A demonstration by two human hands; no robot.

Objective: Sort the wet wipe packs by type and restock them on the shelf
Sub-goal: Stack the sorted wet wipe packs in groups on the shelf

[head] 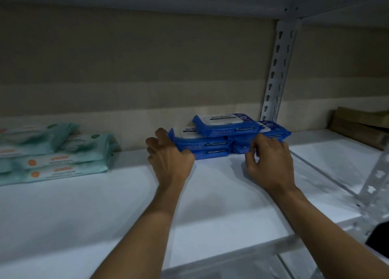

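Head view, dim and blurred, shows the left hand (168, 154) and right hand (268, 159), fingers loosely curled, seemingly touching the blue pack stack (221, 135) on the white shelf (126, 205), hiding its lower front.

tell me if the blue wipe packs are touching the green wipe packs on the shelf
Apart. The head view shows bare white shelf between the green wipe packs on the left and the blue wipe packs, with the left hand at the blue stack's left end.

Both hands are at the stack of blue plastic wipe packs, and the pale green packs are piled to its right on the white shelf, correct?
Not quite: the head view shows the pale green packs piled left of the blue plastic wipe packs. Left hand and right hand are at them.
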